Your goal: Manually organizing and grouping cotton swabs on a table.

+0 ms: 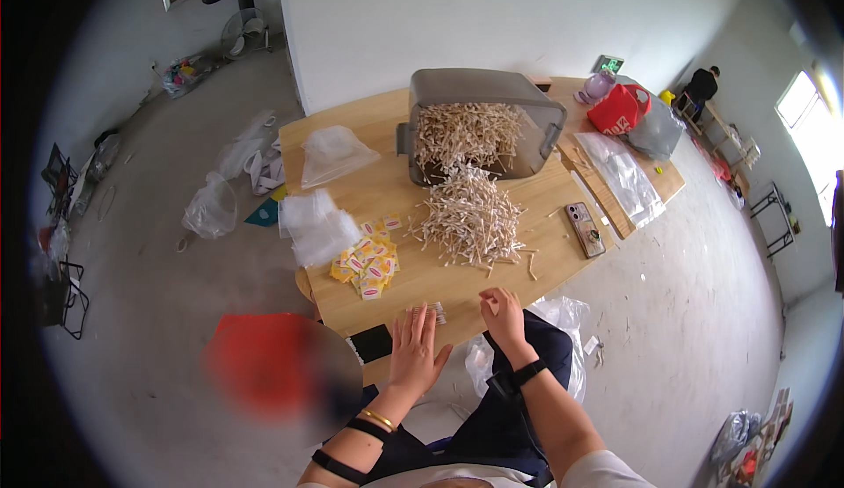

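My left hand (415, 347) lies flat at the table's near edge, fingers stretched out. A few cotton swabs (440, 313) lie in a small row against its fingertips, partly covered. My right hand (503, 316) is just to the right over the table edge, its fingers curled together; what they hold, if anything, is hidden. Ahead of both hands is a loose heap of cotton swabs (470, 220). It spills from a grey translucent plastic bin (488, 88) tipped on its side, with more swabs inside. Left of the heap is a pile of small yellow-and-white printed packets (367, 264).
Clear plastic bags (321, 229) lie on the table's left side. A phone (585, 230) rests at the right edge. Farther right are a red bag (618, 114), a grey plastic bag (655, 132) and flat clear plastic (620, 176). A blurred red object (264, 365) stands at lower left. A person (702, 85) is far right.
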Available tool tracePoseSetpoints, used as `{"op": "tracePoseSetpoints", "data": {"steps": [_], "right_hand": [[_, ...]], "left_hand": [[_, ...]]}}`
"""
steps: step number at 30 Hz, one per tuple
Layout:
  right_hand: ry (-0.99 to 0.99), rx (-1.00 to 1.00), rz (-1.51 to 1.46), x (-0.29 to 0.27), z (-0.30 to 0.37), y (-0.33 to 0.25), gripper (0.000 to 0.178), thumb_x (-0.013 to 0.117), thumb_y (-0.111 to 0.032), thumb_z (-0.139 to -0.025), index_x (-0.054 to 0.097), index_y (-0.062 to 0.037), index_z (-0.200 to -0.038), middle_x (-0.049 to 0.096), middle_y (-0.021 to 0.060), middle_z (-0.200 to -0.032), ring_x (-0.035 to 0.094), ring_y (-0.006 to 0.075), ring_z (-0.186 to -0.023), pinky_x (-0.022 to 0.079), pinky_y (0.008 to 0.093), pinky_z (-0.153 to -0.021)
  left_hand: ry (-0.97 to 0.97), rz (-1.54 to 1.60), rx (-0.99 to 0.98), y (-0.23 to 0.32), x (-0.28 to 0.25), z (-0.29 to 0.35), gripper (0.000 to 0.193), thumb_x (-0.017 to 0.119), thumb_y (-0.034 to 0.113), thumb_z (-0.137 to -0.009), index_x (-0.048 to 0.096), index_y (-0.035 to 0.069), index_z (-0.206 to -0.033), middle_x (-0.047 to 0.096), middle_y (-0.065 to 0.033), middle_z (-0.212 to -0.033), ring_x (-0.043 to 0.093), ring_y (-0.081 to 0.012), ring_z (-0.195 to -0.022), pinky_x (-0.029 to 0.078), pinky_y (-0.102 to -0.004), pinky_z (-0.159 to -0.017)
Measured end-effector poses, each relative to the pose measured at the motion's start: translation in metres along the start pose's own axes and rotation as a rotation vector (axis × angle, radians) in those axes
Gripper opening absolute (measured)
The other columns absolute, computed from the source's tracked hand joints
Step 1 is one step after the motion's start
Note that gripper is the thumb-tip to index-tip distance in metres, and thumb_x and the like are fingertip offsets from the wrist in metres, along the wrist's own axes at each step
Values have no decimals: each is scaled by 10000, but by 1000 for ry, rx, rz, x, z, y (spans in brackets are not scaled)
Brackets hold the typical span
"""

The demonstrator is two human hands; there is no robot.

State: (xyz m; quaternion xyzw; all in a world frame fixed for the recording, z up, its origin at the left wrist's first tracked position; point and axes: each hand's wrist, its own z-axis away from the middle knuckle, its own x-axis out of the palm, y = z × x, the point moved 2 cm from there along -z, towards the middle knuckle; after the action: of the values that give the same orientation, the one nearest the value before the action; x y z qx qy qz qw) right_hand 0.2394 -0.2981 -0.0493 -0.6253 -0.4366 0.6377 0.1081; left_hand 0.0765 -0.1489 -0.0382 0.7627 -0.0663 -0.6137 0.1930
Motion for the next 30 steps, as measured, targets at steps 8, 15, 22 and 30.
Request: {"op": "tracePoseSetpoints", "data": {"steps": [8,15,22,30], "right_hand": [[-9,-450,229,17,-71,-32,281,634,-41,-798,679,-93,-1070,626,89,-1084,551,322,-1059,465,399,-930],[-86,-531,359,42,-113,-36,204,625,-51,-799,696,-100,-984,551,70,-1042,511,284,-1084,435,402,-955],[-254,-563,275,77,-84,-48,93,694,-126,-778,664,-113,-865,568,62,-1024,514,278,-1081,426,406,-956],[-296,-452,141,54,-53,-50,215,709,-106,-792,677,-129,-1003,600,52,-1079,524,277,-1111,427,398,-958]], "left_hand": [[-98,-135,-6,-15,42,-4,833,470,551,-984,274,-20,-1558,251,-202,-1630,215,-362,-1526,122,-589,-1232],[-144,-91,16,-16,36,1,834,493,515,-987,232,-29,-1562,261,-206,-1619,224,-366,-1520,158,-594,-1223],[-170,-62,30,-14,32,-3,843,523,491,-983,210,-29,-1569,236,-206,-1627,209,-374,-1524,147,-583,-1230],[-121,-7,-79,-29,17,16,848,542,439,-991,171,-51,-1575,184,-191,-1650,156,-361,-1542,109,-563,-1244]]}}
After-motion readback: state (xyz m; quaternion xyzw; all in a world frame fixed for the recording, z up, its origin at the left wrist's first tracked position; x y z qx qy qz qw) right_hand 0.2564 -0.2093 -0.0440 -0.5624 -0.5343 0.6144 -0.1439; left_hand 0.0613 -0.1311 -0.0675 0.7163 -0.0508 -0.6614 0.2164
